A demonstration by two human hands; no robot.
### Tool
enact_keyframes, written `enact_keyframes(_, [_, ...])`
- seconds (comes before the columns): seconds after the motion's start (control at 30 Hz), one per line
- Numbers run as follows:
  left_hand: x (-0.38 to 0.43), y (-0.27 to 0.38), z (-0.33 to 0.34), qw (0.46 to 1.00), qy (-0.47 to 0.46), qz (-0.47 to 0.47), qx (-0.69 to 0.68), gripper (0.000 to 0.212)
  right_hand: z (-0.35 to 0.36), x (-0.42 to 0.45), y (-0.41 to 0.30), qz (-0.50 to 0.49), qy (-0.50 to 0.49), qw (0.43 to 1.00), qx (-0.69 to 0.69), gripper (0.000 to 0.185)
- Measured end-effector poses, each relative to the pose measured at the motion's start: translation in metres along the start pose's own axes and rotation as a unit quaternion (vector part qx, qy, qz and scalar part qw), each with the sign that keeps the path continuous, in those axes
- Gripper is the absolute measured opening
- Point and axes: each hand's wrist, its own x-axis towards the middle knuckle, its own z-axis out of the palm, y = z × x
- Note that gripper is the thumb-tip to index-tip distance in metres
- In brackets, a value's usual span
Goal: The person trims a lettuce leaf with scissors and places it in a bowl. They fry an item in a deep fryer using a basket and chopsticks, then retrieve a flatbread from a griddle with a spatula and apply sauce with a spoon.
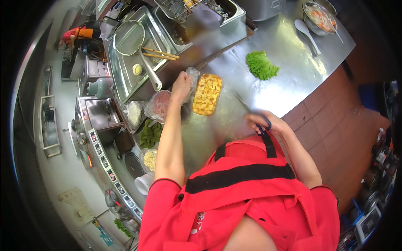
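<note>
My left hand (181, 87) grips a crumpled clear plastic bag (193, 74) beside the left edge of a browned, rectangular egg pancake or flatbread (207, 94). That piece lies flat on the stainless steel worktop (232, 70). Close to my apron, my right hand (270, 123) holds a pair of scissors (263, 121) with dark blue handles, the blades pointing up and left over the metal. What the bag contains, if anything, cannot be made out. Farther up the worktop lies a green lettuce leaf (262, 65), touched by neither hand.
Left of the worktop, a tray (117, 84) holds a strainer (129, 38), chopsticks (160, 54) and an egg half (137, 69). Bagged pink meat (160, 103) and a green cloth (150, 133) sit by my left forearm. A bowl (309, 23) and white spoon (306, 33) stand far right.
</note>
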Motion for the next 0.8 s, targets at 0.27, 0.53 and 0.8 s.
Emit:
enact_keyframes(0.27, [-0.051,0.009,0.048,0.989,-0.034,0.018,0.145,0.024,0.012,0.046,0.008,0.069,-0.088,0.990,0.081,0.027])
enact_keyframes(0.53, [-0.065,0.020,0.043,0.994,-0.080,0.007,0.074,0.042,0.022,0.048,-0.001,0.042,-0.110,0.990,0.076,0.031])
enact_keyframes(0.8, [-0.064,0.016,0.027,0.990,-0.094,0.070,0.083,0.049,0.030,0.048,-0.008,-0.009,-0.162,0.979,0.120,0.034])
